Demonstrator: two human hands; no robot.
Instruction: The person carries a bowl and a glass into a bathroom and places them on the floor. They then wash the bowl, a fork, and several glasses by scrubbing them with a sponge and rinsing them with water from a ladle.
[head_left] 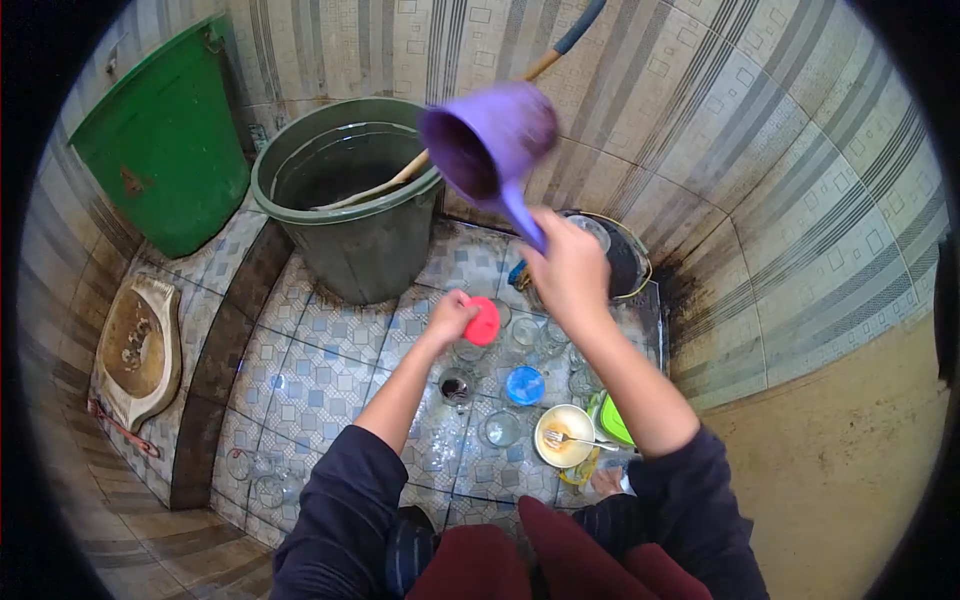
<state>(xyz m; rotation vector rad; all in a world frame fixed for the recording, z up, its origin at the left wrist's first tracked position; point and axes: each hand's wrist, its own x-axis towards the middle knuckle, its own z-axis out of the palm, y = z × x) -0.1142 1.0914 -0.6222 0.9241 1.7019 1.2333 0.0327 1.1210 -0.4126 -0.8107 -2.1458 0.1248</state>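
Note:
My right hand [572,270] grips the handle of a purple water dipper [515,140], raised in front of me. The dipper is tilted, its mouth facing left and toward me, and slightly blurred. In my left hand [452,318] is a round red lid [482,321], pinched at its edge over the glasses. Below both hands, several clear glasses stand on the tiled floor, among them a glass with dark residue [456,388] and an empty-looking glass [500,429]. Beside these are a blue lid [524,386] and a pale bowl [548,456] holding a fork [575,439].
A large grey-green bucket [360,250] of water stands behind, with a hose [545,65] running into it. Further left are a green board-like lid [175,140] and a squat toilet [140,350]. More glasses [268,485] sit at lower left; a bright green container [614,420] is near my right arm.

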